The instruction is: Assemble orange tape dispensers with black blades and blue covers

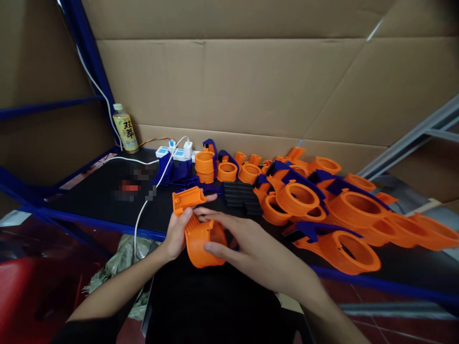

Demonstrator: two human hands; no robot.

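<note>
An orange plastic part (201, 234), a ring with a flat ribbed arm, is held over the table's near edge by both hands. My left hand (178, 234) grips it from the left, thumb on the arm and fingertips reaching past it. My right hand (247, 243) wraps the ring from the right, with fingers on its top and side. Just behind the part lies a stack of black ribbed pieces (242, 196).
A heap of orange rings with blue pieces (322, 205) covers the right half of the black table (107, 200). At the back stand stacked orange rings (205, 166), a white power strip (175, 152) with a cable, and a drink bottle (125, 129). Cardboard walls stand behind.
</note>
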